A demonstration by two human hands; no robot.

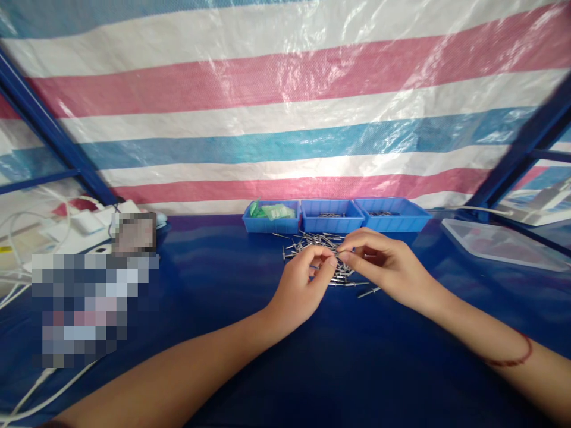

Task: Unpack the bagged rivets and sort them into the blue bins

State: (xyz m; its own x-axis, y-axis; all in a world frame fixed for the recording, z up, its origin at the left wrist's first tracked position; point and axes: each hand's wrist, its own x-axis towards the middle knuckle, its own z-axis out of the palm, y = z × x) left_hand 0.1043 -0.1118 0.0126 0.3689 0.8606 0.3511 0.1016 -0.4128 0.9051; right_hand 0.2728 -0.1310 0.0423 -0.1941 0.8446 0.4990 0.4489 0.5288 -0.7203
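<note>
Over a pile of silvery blind rivets (341, 274), my two hands meet fingertip to fingertip. Thumb and index finger of my left hand (303, 285) are pinched on one end of a small rivet, mostly hidden by the fingers. My right hand (388, 264) pinches the same small piece from the other side, its fingers curled. One loose rivet (368, 292) lies at the pile's front right, below my right hand. Behind the pile stand three blue bins: the left bin (272, 224) holds green and clear plastic bags, while the middle bin (332, 223) and right bin (397, 223) hold some rivets.
A clear plastic lid (499, 244) lies at the right on the blue table (285, 380). At the left are a dark device (134, 233), a blurred-out area, a white power strip (71, 232) and cables. A striped plastic sheet (285, 89) hangs behind, between blue frame posts.
</note>
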